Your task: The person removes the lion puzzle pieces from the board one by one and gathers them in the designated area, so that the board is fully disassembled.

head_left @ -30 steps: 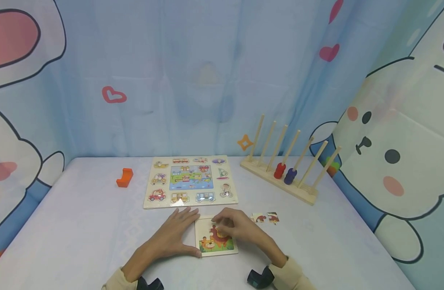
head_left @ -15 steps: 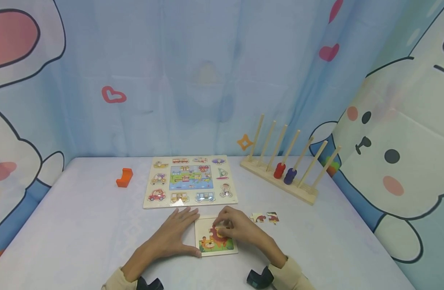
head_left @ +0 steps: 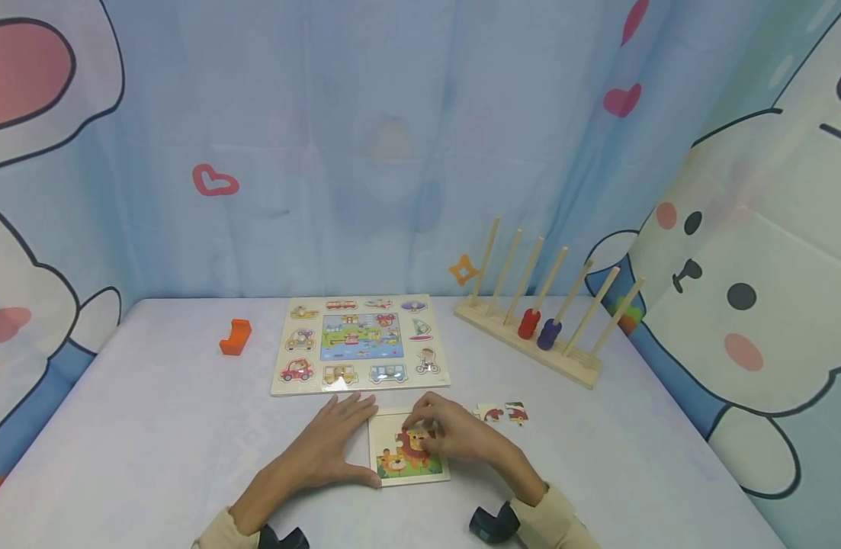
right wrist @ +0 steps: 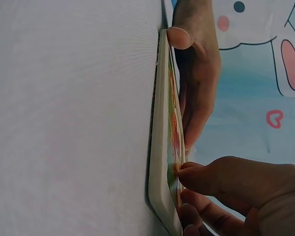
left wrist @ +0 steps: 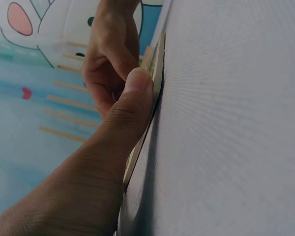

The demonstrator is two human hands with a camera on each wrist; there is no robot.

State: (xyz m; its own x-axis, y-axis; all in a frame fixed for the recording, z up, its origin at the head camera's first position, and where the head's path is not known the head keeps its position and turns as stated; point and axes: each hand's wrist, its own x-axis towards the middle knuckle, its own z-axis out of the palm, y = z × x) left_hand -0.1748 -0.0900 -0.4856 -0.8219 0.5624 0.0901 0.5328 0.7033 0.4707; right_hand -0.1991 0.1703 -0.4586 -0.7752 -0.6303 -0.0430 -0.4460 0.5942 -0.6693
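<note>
A small square jigsaw puzzle (head_left: 393,418) with an animal picture, including a lion (head_left: 415,457), lies flat in its wooden frame. My left hand (head_left: 332,448) rests along the frame's left side with fingers extended, its thumb at the near left corner. In the left wrist view, the thumb (left wrist: 135,86) touches the frame's edge. My right hand (head_left: 454,428) is over the upper right part, thumb and curled fingers at a lion puzzle piece; its hidden edges are not visible. Two loose puzzle pieces (head_left: 517,412) lie to the right of the frame.
A larger wooden vehicle puzzle board (head_left: 420,380) lies just behind. An orange block (head_left: 236,337) is at the back left. At the back right stands a wooden peg rack (head_left: 571,367) with red beads (head_left: 529,323) and dark blue beads (head_left: 550,334).
My right thumb has shifted slightly to the right, so more of the lion's face shows. The left hand and the loose pieces have stayed in place.
</note>
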